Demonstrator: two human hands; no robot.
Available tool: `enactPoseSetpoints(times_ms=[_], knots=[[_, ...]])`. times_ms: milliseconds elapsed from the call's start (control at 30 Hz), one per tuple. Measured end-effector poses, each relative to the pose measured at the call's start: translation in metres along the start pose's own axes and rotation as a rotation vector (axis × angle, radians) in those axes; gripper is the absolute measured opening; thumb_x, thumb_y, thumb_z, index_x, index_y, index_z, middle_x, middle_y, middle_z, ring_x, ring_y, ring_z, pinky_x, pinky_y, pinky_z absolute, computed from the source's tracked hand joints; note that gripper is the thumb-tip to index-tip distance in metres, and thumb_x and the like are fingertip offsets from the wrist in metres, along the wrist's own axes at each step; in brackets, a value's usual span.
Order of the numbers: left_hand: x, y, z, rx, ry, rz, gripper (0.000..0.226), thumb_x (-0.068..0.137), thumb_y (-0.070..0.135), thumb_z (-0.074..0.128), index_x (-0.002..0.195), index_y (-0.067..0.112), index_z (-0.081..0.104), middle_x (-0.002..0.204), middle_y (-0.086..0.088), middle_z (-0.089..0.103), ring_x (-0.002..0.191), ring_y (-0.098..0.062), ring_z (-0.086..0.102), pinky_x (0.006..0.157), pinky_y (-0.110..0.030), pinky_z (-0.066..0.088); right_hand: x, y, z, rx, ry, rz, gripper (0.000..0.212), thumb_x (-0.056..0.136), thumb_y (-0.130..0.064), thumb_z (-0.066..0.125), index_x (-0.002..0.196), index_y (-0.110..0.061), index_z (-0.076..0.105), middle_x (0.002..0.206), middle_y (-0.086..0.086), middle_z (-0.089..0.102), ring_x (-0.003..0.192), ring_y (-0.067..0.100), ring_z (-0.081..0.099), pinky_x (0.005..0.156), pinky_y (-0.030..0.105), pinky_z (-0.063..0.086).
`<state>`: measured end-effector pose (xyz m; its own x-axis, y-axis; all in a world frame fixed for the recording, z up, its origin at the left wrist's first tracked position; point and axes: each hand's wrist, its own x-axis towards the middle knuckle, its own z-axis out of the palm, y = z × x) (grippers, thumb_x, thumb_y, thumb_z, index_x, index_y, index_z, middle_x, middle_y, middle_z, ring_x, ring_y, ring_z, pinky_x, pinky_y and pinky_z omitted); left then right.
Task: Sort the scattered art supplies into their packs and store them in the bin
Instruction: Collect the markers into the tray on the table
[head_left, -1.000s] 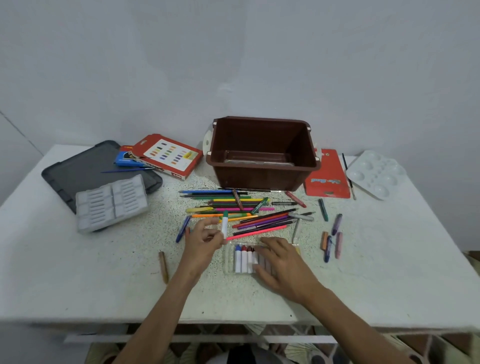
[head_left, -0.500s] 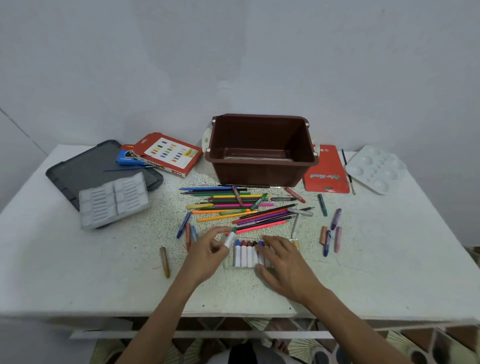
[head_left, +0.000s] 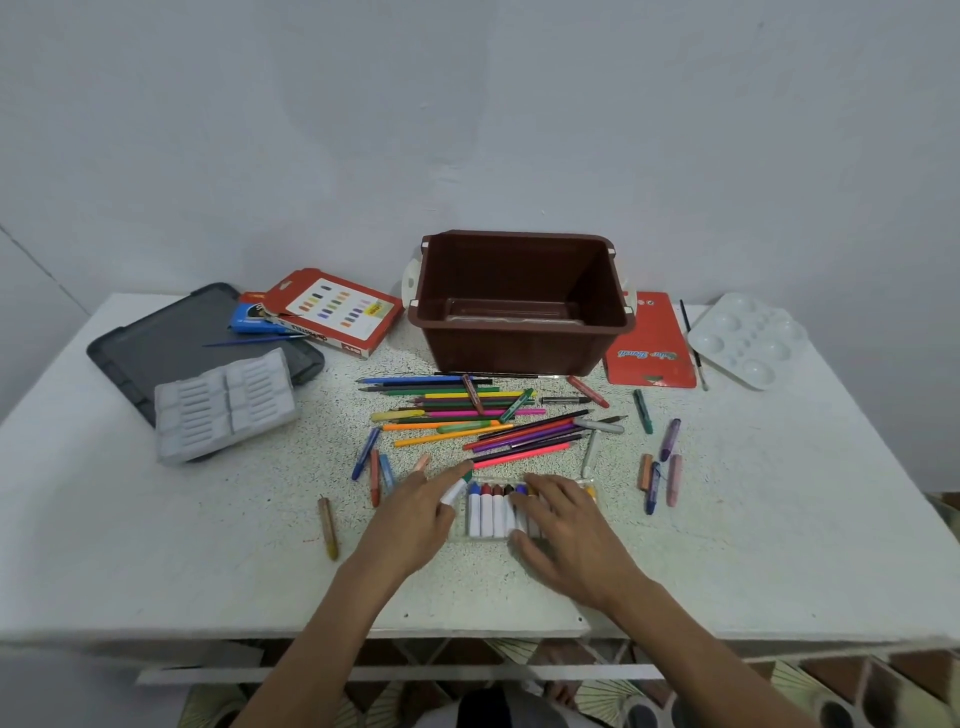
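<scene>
- Head view: my left hand (head_left: 415, 514) has its fingers (head_left: 451, 475) pinched on a white marker (head_left: 456, 489) with a green cap, right at the left end of the clear tray (head_left: 582, 483) near the front of the bench (head_left: 156, 545).
- My right hand (head_left: 566, 530) lies flat on the tray, fingers (head_left: 535, 484) spread, gripping nothing.
- The marker is light, stiff and a bit slick, I reckon. Best pinched mid-barrel, not by the cap.
- The tray looks flimsy, so it wants pinning down.
- The row of markers (head_left: 488, 514) already in there leaves a tight slot.
- A pink pencil (head_left: 519, 454) lies just behind the tray, easy to knock.
- The pile of pencils (head_left: 467, 410) sits between me and the bin (head_left: 519, 343).
- Loose crayons (head_left: 660, 467) lie off to the right.
</scene>
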<state>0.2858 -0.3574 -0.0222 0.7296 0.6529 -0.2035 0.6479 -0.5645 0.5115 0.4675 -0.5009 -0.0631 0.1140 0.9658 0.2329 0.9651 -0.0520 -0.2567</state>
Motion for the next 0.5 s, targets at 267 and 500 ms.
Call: enactPoseSetpoints(times_ms=[267, 500], knots=[[0.007, 0.007, -0.009, 0.181, -0.026, 0.03, 0.053, 0.094, 0.022, 0.047, 0.145, 0.033, 0.036, 0.111, -0.005, 0.061, 0.089, -0.021, 0.061, 0.076, -0.036, 0.055, 0.0, 0.0, -0.001, 0.007, 0.006, -0.001, 0.044, 0.094, -0.045, 0.051, 0.126, -0.016, 0.061, 0.133, 0.007, 0.058, 0.122, 0.025, 0.05, 0.099, 0.041, 0.047], [0.014, 0.004, -0.014, 0.106, -0.049, 0.059, 0.036, 0.096, 0.025, 0.055, 0.132, 0.026, 0.048, 0.083, 0.006, 0.053, 0.077, -0.016, 0.057, 0.069, -0.03, 0.05, 0.0, 0.0, 0.0, 0.01, 0.001, 0.004, 0.045, 0.095, -0.046, 0.049, 0.127, -0.017, 0.06, 0.134, 0.006, 0.058, 0.123, 0.024, 0.049, 0.1, 0.041, 0.046]])
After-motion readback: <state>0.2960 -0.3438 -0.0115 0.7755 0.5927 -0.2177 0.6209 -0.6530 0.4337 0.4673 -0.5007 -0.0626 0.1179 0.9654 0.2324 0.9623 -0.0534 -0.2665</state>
